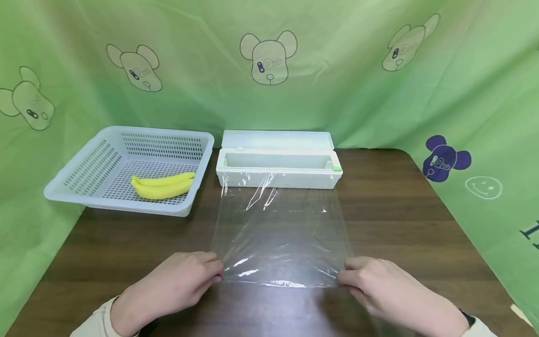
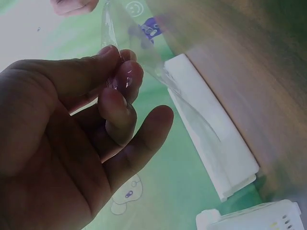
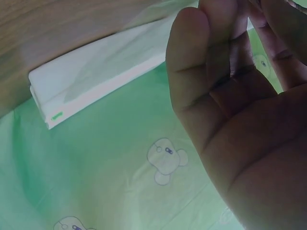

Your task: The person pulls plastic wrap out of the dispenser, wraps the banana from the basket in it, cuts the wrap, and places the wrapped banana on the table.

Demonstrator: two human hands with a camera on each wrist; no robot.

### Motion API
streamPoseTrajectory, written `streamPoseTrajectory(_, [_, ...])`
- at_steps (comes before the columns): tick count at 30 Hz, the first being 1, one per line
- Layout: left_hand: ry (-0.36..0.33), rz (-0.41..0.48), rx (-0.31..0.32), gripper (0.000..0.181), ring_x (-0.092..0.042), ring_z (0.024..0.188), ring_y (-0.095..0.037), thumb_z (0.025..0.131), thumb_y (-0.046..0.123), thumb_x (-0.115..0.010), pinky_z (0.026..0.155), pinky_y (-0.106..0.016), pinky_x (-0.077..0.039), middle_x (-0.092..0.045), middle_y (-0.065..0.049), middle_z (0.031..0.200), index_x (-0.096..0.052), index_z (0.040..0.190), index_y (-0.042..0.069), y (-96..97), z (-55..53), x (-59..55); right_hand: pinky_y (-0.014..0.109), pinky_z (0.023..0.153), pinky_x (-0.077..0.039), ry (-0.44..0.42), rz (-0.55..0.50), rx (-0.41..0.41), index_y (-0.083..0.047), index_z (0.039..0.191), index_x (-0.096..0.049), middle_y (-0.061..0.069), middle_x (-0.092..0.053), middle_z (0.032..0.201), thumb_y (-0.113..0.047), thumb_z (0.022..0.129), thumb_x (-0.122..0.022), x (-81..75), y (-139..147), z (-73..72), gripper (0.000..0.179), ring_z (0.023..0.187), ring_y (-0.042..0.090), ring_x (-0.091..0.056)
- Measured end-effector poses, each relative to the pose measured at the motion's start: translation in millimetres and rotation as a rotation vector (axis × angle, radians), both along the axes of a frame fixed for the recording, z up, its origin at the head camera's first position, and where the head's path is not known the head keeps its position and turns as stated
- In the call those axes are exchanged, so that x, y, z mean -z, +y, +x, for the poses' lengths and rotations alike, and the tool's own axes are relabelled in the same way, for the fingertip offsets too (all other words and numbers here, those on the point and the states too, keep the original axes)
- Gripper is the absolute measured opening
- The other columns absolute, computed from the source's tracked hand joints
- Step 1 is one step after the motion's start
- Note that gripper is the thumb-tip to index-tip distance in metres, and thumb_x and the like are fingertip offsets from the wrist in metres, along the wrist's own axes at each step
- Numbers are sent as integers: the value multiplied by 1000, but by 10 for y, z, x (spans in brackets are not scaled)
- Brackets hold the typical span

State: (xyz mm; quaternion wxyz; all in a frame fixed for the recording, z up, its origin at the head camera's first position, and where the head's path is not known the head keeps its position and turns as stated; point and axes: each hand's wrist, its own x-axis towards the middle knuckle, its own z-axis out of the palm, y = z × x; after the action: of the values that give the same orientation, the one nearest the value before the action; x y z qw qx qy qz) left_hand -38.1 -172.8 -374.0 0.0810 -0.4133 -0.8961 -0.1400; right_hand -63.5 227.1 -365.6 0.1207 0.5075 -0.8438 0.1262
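In the lower middle of the head view, a clear plastic sheet (image 1: 286, 243) stretches between two hands above a brown table (image 1: 391, 215). The left hand (image 1: 178, 281), lower left of centre, pinches the sheet's near left corner: in the left wrist view its thumb and nearest fingertips close together on the film with no clear gap, while the little finger sticks out loosely away from it. The right hand (image 1: 376, 285), lower right, has its fingers bent at the near right corner and holds the film there; in the right wrist view the fingertips run out at the top edge, so how tightly they press cannot be told from that side. The sheet lies between the two grips, its near edge running almost straight from one to the other, shiny and lightly creased. From there it reaches up the frame to the front of a long white box (image 1: 280, 181), just above centre, whose lid (image 1: 275, 140) stands raised at the back. A small green piece (image 1: 337, 168) sits at the box's right end. Just left of the box, a pale basket (image 1: 63, 191) holds yellow bananas (image 1: 164, 188), well apart from both hands. A green cloth (image 1: 345, 103) with printed animal heads fills the upper frame
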Motion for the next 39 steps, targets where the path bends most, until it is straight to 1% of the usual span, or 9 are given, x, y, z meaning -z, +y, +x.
streamPoseTrajectory(4, [-1, -11, 3, 19, -45, 61, -3, 89, 11, -76, 51, -20, -41, -46, 14, 73, -62, 81, 19, 58, -57, -32, 12, 51, -30, 9, -10, 18, -28, 79, -60, -20, -38, 77, -1, 68, -76, -17, 44, 0, 33, 63, -4, -32])
streamPoseTrajectory(7, [-5, -28, -3, 18, -46, 61, -5, 89, 11, -76, 52, -21, -42, -46, 13, 72, -62, 81, 19, 99, -125, -41, 13, 51, -33, 30, -35, 31, -27, 81, -61, -20, -40, 78, -10, 89, -63, 14, 60, -9, 18, 64, -4, -35])
streamPoseTrajectory(10, [-21, -46, -19, 16, -49, 62, -6, 90, 12, -76, 52, -23, -45, -49, 12, 73, -63, 83, 18, 117, -194, -29, 15, 50, -34, 57, -54, 57, -25, 82, -62, -19, -40, 77, -25, 105, -42, 76, 28, -33, 31, 63, -2, -36])
streamPoseTrajectory(13, [-39, -58, -34, 14, -52, 64, -7, 91, 12, -75, 53, -25, -47, -51, 12, 75, -64, 84, 17, 116, -265, 12, 19, 48, -33, 78, -43, 92, -23, 80, -60, -16, -37, 74, -18, 100, -52, 155, -17, -78, 22, 60, 2, -36])
streamPoseTrajectory(17, [-73, -72, -45, 13, -55, 65, -9, 91, 11, -75, 55, -26, -48, -53, 10, 75, -65, 85, 17, 116, -387, 122, 26, 45, -34, 110, -16, 124, -20, 78, -57, -12, -35, 71, -3, 72, -72, 269, -64, -167, 23, 58, 10, -38])
streamPoseTrajectory(25, [-144, -124, -81, 15, -57, 67, -11, 91, 12, -74, 58, -30, -50, -53, 9, 76, -63, 82, 17, 169, -576, 354, 32, 48, -41, 129, 19, 174, -19, 70, -54, -9, -37, 67, -3, 74, -76, 487, -208, -304, 28, 57, 17, -44])
streamPoseTrajectory(31, [-253, -174, -127, 16, -53, 67, -11, 90, 16, -76, 61, -33, -51, -49, 8, 77, -62, 84, 16, 191, -627, 395, 38, 50, -45, 99, 112, 247, -15, 74, -56, -3, -47, 69, -5, 75, -79, 560, -348, -385, 26, 58, 23, -50])
streamPoseTrajectory(34, [-303, -181, -152, 18, -49, 66, -12, 90, 19, -77, 59, -34, -48, -46, 7, 77, -60, 85, 15, 179, -620, 381, 41, 53, -49, 39, 173, 279, -13, 82, -61, 0, -54, 73, -9, 76, -81, 554, -381, -399, 22, 62, 26, -55])
streamPoseTrajectory(39, [-324, -114, -164, 12, -53, 68, -10, 94, 19, -73, 63, -34, -50, -53, 9, 81, -62, 93, 14, 110, -572, 354, 45, 61, -53, -189, 263, 325, -12, 104, -66, 2, -63, 86, -16, 75, -85, 455, -346, -372, 34, 75, 28, -65])
